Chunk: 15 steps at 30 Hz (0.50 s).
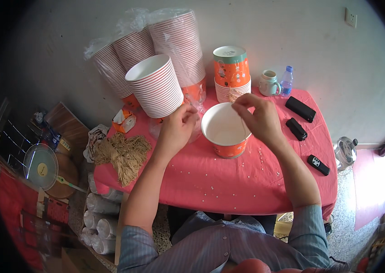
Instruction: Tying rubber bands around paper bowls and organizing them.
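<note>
An orange paper bucket [230, 150] with a white inside stands upright on the table, open side up. Over its right rim is my right hand [261, 119], thumb and fingertips pinched together. A thin pale string [244, 128] seems to hang from that pinch into the bucket. To the bucket's left, my left hand [178, 126] is closed with its fingertips together, apart from the rim; what it holds, if anything, I cannot make out. Just behind it leans a nested stack of paper buckets [154, 88]. A bundle of tan strings [123, 157] lies left of my left forearm.
Plastic-wrapped bucket stacks [176, 41] stand at the back left. Upturned orange bucket [231, 68], mug [269, 83] and water bottle [286, 81] line the back. Black cases [300, 109] and a remote [318, 165] lie right. Small pale bits dot the red tablecloth [188, 193].
</note>
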Available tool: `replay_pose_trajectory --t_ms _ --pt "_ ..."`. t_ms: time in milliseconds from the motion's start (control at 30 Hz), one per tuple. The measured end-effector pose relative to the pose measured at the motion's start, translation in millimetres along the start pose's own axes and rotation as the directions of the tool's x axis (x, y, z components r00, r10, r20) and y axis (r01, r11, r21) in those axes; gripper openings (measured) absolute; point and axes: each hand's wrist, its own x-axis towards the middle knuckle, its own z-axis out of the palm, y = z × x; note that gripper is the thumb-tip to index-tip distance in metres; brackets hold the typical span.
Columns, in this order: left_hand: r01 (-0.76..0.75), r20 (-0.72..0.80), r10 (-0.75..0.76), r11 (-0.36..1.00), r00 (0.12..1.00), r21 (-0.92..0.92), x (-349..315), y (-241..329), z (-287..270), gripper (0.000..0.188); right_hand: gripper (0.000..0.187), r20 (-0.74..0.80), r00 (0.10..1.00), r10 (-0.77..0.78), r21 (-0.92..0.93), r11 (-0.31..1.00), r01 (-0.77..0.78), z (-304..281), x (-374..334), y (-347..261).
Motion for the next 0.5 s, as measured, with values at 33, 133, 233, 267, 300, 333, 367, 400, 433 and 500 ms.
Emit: replay_pose_trajectory --t_ms 33,133,233,267,300,333,367,400,433,500 --pt "-0.004 0.004 0.004 1.000 1.000 -0.002 10 -11 7 0.016 0.018 -0.004 1.000 0.002 -0.003 1.000 -0.002 -2 4 8" --pt "-0.018 0.026 0.013 0.986 1.000 0.168 36 -33 31 0.024 0.020 0.000 0.996 0.086 -0.042 0.995 -0.085 9 9 49" --pt "0.305 0.266 -0.223 0.894 0.938 -0.327 48 -60 55 0.032 0.021 -0.021 0.997 0.069 -0.178 0.981 -0.072 29 9 75" --pt "0.304 0.268 -0.222 0.897 0.938 -0.321 48 -76 57 0.032 0.021 -0.026 0.997 0.071 -0.174 0.982 -0.074 32 9 78" --pt "0.244 0.227 -0.175 0.912 0.958 -0.329 47 -88 62 0.033 0.022 0.058 0.982 0.178 -0.096 0.980 -0.172 33 11 80" --pt "0.182 0.185 -0.125 0.925 0.975 -0.333 45 -92 65 0.034 0.022 0.146 0.951 0.273 -0.022 0.962 -0.272 33 13 80" --pt "0.197 0.155 -0.152 0.918 0.976 -0.343 42 -96 67 0.036 0.021 0.144 0.951 0.275 0.012 0.960 -0.280 32 15 80" --pt "0.200 0.171 -0.148 0.919 0.974 -0.341 39 -92 73 0.036 0.021 0.134 0.948 0.288 0.012 0.956 -0.292 30 15 84" --pt "0.206 0.138 -0.161 0.874 0.977 -0.441 35 -88 78 0.035 0.022 0.137 0.952 0.275 0.032 0.959 -0.282 27 15 87" --pt "0.210 0.109 -0.180 0.821 0.978 -0.531 29 -88 82 0.035 0.022 0.138 0.955 0.264 0.057 0.960 -0.274 25 16 90"
